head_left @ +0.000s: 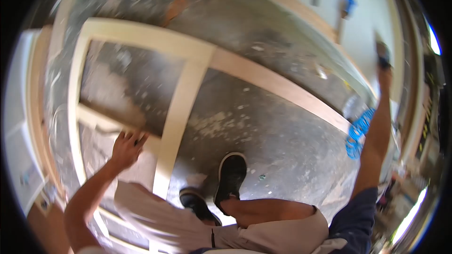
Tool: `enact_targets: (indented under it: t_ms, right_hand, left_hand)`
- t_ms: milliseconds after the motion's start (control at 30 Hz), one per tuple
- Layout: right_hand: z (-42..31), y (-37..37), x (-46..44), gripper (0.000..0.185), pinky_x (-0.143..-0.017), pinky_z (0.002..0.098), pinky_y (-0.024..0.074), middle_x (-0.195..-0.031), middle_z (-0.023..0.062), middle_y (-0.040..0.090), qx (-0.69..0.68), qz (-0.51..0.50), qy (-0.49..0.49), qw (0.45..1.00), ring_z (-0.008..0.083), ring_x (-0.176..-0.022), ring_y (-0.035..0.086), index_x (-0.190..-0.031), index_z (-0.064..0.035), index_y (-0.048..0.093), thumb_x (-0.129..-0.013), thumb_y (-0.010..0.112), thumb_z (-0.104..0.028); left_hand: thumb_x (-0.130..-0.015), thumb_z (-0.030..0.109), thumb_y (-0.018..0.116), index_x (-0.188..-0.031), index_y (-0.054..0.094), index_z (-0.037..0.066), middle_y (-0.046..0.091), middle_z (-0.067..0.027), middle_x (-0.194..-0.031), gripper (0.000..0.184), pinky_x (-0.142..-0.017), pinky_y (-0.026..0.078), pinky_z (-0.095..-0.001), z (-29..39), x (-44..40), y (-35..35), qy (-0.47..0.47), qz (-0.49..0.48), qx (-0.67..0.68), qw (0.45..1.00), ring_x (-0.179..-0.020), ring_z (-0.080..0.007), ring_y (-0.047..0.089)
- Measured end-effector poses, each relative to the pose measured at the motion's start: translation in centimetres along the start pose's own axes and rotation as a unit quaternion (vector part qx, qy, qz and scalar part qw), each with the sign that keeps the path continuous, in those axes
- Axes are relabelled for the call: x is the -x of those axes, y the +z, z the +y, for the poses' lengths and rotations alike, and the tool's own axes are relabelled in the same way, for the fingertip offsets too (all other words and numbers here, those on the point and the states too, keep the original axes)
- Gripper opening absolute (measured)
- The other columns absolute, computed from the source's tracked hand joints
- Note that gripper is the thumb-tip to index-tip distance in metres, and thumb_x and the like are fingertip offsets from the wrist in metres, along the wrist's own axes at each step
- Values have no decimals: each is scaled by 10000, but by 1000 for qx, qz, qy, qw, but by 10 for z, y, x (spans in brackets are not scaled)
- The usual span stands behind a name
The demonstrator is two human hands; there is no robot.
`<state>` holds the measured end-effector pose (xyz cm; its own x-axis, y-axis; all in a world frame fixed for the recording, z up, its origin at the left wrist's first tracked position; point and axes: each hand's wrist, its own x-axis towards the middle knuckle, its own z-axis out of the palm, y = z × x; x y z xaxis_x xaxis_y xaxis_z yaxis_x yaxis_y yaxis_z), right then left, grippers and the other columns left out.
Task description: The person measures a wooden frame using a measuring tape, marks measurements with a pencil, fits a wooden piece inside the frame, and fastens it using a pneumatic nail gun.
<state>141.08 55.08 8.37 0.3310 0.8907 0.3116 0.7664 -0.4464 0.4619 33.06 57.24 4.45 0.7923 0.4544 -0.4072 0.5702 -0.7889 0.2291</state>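
Note:
My left hand is at the short crosspiece of a pale wooden frame, its fingers apart near the wood. A small dark spot shows between those fingers, too small to name. Far out at the upper right, my right hand is closed around something dark and blurred, over a pale panel. A blue tool-like object lies on that panel. The frame's long rail runs from upper left down to the right.
Coiled blue hose lies by the rail's right end, beneath my right forearm. My dark shoes stand on the stained concrete floor. White panels with wooden edges stand at the left. Various items fill the right edge.

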Motion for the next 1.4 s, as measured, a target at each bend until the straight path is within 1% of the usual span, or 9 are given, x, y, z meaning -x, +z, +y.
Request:
enact_targets:
  t_ms: [67,167,333,567,700,833,1033,1200,1400]
  right_hand:
    - [55,62,-13,554,-493,424,566,-765,146,677,92,7,-45,995,300,-671,706,-1124,-54,614,-921,600,-569]
    - [-20,-43,-3,680,-729,557,556,-904,233,724,-17,-119,133,984,431,-848,707,-971,-27,718,-887,558,-682]
    - [-128,-198,26,627,-878,455,541,-1146,189,689,-62,-125,297,945,358,-1045,672,-1224,-33,643,-842,689,-528]
    - [-221,-311,79,644,-922,433,511,-1177,156,649,-499,-62,54,863,307,-1030,646,-1263,-20,587,-736,812,-314]
    - [-313,-347,94,610,-934,395,512,-1161,153,650,-471,-131,-256,834,260,-1020,652,-1260,3,575,-708,810,-106]
    - [-486,-457,125,493,-844,380,540,-988,166,710,-423,-242,-541,685,307,-907,697,-1095,-6,696,-611,789,-29]
    - [-588,-495,155,483,-772,392,537,-953,150,724,-356,-262,-641,627,347,-879,691,-1103,-90,730,-622,761,-52]
    - [-618,-473,182,496,-793,418,523,-980,121,723,-294,-240,-686,621,350,-920,674,-1105,-103,727,-613,787,-93]
    - [-621,-478,190,539,-814,432,509,-1008,119,723,-265,-234,-701,620,354,-957,664,-1114,-104,721,-587,835,-127]
  left_hand:
    - [-770,240,782,-1412,532,152,542,-176,-1339,694,-934,457,-508,3,-1,-1,-12,11,-3,1000,-1031,-308,615]
    - [-817,279,751,-1457,479,198,507,-132,-1380,699,-991,429,-482,7,2,4,-45,-15,-6,999,-1150,-257,559]
    - [-780,238,784,-1446,481,188,499,-109,-1385,734,-963,450,-457,8,1,7,-50,16,17,998,-1091,-240,579]
    - [-800,201,754,-1417,533,199,530,-79,-1374,655,-983,445,-419,11,0,9,-60,48,6,997,-1093,-233,600]
    - [-825,184,716,-1406,552,196,555,-69,-1334,604,-995,435,-396,13,1,13,-65,64,-12,996,-1123,-217,599]
    - [-860,169,677,-1411,547,198,571,-49,-1279,567,-981,441,-382,14,3,12,-73,71,-14,995,-1113,-208,602]
    - [-924,194,608,-1409,555,232,591,-12,-1243,489,-950,454,-348,14,0,12,-96,30,-26,995,-1074,-190,606]
    - [-962,171,519,-1175,697,205,639,-3,-1083,280,-850,463,-375,15,-1,29,-85,189,-13,978,-989,-208,655]
    - [-896,152,633,-1333,625,239,621,-34,-1235,445,-945,471,-350,19,4,12,-113,102,12,988,-1116,-200,610]
